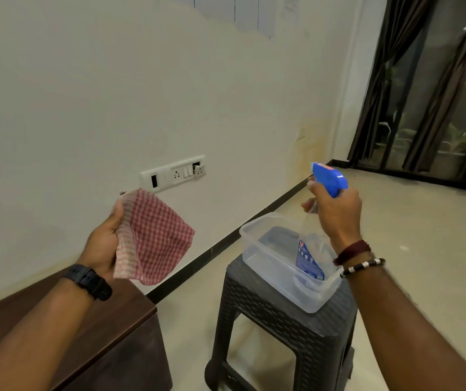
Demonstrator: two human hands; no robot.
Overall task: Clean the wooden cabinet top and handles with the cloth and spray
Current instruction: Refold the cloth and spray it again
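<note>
The left hand [104, 238] holds a red-and-white checked cloth [154, 238] up in the air above the near corner of the wooden cabinet top [107, 323], thumb pinching one folded edge against the palm while the rest hangs loose. The cloth looks thin, soft and very light, so it should drape and bunch easily; gathering it into a pad in the palm would likely give a firmer wiping face than this edge pinch. The right hand [337, 213] is curled round the neck of a clear spray bottle [315, 244] just under its blue trigger head [330, 177], a fingertip resting at the trigger. The bottle is tilted, its base over a clear plastic tub [257, 251] on a dark woven-pattern plastic stool [268, 314]; whether the base touches the tub I cannot tell. The bottle seems rigid, smooth and possibly slippery when wet, and appears largely empty, so probably light; the neck is the sensible place to hold it. The cabinet handles are not in view.
</note>
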